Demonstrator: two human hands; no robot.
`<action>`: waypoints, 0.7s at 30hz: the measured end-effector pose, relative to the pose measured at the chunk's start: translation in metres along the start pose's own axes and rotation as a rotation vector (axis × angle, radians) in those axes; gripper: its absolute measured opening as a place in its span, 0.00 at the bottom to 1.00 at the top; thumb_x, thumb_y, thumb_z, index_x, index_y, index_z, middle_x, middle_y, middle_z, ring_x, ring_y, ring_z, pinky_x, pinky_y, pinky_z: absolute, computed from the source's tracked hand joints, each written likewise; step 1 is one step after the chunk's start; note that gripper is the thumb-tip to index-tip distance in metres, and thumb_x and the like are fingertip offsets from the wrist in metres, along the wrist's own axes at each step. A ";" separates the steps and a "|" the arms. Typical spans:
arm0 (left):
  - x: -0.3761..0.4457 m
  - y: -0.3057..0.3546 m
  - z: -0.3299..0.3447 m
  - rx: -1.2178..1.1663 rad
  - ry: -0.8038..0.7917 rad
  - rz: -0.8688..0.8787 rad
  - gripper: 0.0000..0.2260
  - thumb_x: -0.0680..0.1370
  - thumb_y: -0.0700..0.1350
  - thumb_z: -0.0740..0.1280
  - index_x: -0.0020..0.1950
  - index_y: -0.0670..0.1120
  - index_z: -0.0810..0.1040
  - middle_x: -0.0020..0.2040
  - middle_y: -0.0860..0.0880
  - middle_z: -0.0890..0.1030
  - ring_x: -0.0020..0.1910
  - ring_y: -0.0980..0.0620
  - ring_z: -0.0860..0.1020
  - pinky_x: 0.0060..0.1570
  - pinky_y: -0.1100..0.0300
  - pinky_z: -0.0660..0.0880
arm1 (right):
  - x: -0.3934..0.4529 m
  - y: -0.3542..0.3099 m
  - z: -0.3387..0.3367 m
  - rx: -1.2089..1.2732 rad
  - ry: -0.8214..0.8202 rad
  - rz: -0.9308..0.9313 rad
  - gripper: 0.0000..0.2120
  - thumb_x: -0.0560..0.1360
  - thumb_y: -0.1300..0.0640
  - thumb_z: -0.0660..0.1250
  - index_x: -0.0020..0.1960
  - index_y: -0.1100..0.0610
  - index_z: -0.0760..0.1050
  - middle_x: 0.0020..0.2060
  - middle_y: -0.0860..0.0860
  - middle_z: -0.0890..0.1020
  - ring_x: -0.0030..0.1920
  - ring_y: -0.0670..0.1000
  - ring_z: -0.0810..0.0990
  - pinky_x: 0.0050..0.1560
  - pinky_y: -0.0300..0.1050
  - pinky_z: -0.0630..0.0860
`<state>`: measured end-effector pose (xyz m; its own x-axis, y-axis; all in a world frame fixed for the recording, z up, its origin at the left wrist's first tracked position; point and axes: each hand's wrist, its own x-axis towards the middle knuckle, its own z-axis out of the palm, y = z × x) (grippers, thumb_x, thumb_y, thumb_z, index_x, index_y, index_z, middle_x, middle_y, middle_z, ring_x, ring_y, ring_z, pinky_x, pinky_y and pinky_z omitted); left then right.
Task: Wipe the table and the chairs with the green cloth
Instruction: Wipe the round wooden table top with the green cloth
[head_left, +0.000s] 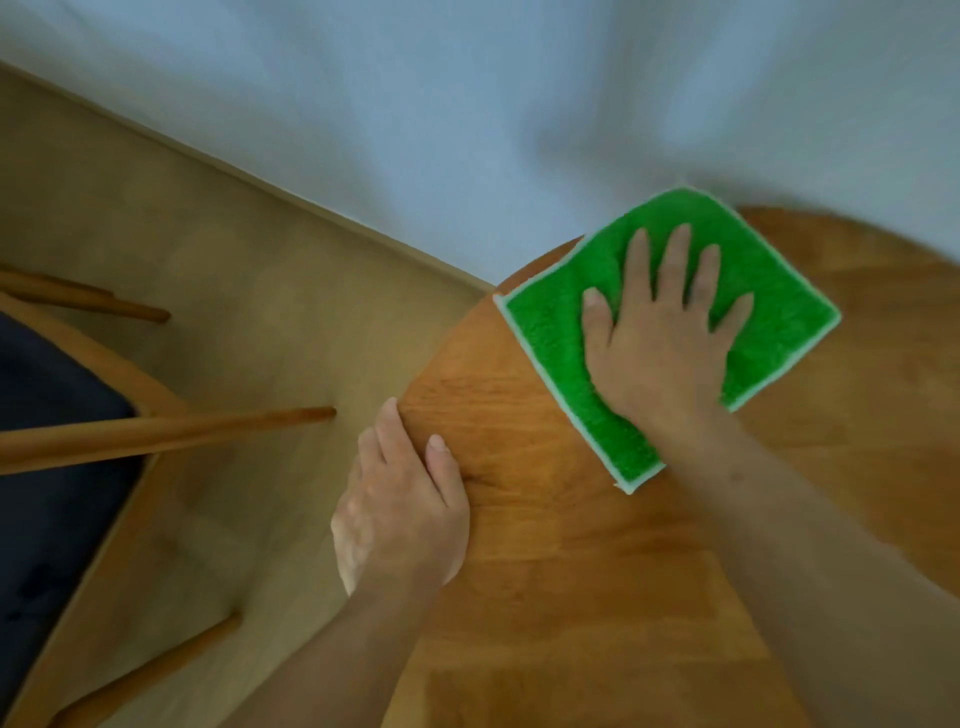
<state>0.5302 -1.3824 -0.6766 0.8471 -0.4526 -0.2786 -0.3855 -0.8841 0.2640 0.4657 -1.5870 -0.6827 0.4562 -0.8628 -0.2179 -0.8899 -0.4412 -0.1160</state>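
A green cloth (550, 332) with a pale border lies flat on the round wooden table (545, 545), near its far left rim, one corner reaching past the edge. My right hand (660, 343) presses down on the cloth with straight, spread fingers. My left hand (400, 499) grips the table's left edge, thumb on top and fingers curled over the rim. A wooden chair (104, 441) with a dark blue seat stands at the left, apart from the table.
A white wall (467, 104) runs close behind the table, meeting the light wood floor (234, 312) along a baseboard. The chair's legs (218, 428) point toward the table, with a strip of floor between them.
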 end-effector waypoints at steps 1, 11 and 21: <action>0.001 -0.001 0.000 0.003 -0.004 -0.005 0.24 0.79 0.59 0.45 0.73 0.51 0.57 0.63 0.49 0.72 0.54 0.48 0.75 0.47 0.51 0.71 | -0.014 -0.025 0.006 -0.009 -0.006 -0.097 0.32 0.79 0.38 0.38 0.79 0.50 0.41 0.78 0.55 0.41 0.77 0.60 0.39 0.71 0.71 0.40; 0.004 -0.002 0.005 0.055 0.031 -0.022 0.23 0.79 0.58 0.47 0.69 0.48 0.61 0.61 0.45 0.74 0.51 0.41 0.76 0.42 0.49 0.67 | -0.019 -0.040 0.014 0.043 -0.026 -0.517 0.27 0.80 0.39 0.46 0.78 0.43 0.52 0.79 0.47 0.51 0.78 0.53 0.46 0.73 0.63 0.41; 0.001 0.000 0.006 0.049 0.027 -0.002 0.26 0.79 0.59 0.46 0.73 0.47 0.58 0.65 0.44 0.73 0.54 0.40 0.77 0.41 0.49 0.65 | 0.006 0.175 -0.017 0.009 0.052 0.147 0.33 0.76 0.32 0.39 0.78 0.42 0.45 0.79 0.47 0.47 0.78 0.53 0.46 0.74 0.63 0.46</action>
<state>0.5288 -1.3831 -0.6825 0.8572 -0.4480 -0.2541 -0.4007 -0.8900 0.2174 0.3121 -1.6734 -0.6876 0.3202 -0.9295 -0.1828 -0.9468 -0.3075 -0.0948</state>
